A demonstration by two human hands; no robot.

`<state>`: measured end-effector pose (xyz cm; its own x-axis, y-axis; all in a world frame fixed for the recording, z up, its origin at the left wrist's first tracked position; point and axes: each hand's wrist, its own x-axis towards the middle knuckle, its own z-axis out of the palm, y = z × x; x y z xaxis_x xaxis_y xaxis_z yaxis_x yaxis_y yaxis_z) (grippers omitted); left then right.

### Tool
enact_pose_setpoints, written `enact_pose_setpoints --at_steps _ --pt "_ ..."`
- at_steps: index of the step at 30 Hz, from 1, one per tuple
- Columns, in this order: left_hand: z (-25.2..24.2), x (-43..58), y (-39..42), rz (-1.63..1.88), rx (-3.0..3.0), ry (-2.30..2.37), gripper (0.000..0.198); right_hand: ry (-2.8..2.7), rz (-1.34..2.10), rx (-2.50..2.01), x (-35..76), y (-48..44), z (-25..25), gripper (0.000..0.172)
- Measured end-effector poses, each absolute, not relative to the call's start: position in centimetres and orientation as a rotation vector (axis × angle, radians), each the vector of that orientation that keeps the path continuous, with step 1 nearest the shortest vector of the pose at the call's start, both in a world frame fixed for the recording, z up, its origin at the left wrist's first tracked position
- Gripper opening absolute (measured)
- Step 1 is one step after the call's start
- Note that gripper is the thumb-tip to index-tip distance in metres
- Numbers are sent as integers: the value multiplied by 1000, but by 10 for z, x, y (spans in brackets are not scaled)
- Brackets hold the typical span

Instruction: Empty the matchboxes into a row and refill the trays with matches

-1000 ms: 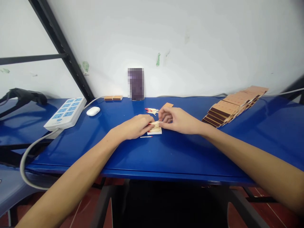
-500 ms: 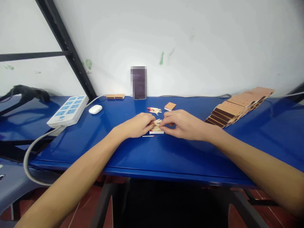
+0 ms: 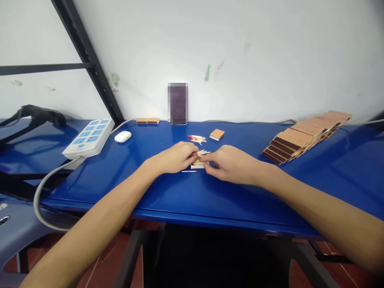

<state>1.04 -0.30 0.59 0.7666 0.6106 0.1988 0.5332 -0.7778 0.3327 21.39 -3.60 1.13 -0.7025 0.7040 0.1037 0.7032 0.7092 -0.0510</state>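
Note:
Between my hands on the blue table lies a white matchbox tray [image 3: 197, 166] filled with matches. Some matches [image 3: 204, 153] stick up above it at an angle, their red heads by my left fingers. My left hand [image 3: 181, 157] is closed at the left end of the tray, fingertips pinched on these matches. At the right end, my right hand [image 3: 231, 164] has its thumb against the tray's near corner and its index finger over the matches. A single match [image 3: 189, 171] lies just in front of the tray. Behind it is a loose pile of red-headed matches [image 3: 198, 139].
A small tan matchbox [image 3: 217, 134] lies behind my right hand. Overlapping matchboxes [image 3: 300, 136] fan out at the right. Two more matchboxes [image 3: 148, 121], a phone [image 3: 178, 103], a white earbud case [image 3: 123, 137] and a power strip [image 3: 90, 138] stand along the back and left.
My right thumb has moved down along the tray's right end, and the index finger has reached further left over the matches. My left hand stays put; the whole view has shifted slightly.

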Motion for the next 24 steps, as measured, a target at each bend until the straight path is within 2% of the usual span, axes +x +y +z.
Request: enact_pose_setpoints --at_steps 6,14,16,19,24 --pt "7 8 -3 441 2709 892 26 -2807 -106 -1292 209 -43 7 31" --pt "7 5 -1 450 2753 872 18 -2542 -29 -1156 215 -35 8 14" --pt "6 6 0 449 2763 883 17 -2455 -13 -1128 216 -30 6 18" --pt "7 6 -2 444 2767 899 18 -2423 57 -1119 216 -23 2 27" --pt "7 7 -3 462 2792 864 22 -2390 289 -1221 213 -20 -2 20"
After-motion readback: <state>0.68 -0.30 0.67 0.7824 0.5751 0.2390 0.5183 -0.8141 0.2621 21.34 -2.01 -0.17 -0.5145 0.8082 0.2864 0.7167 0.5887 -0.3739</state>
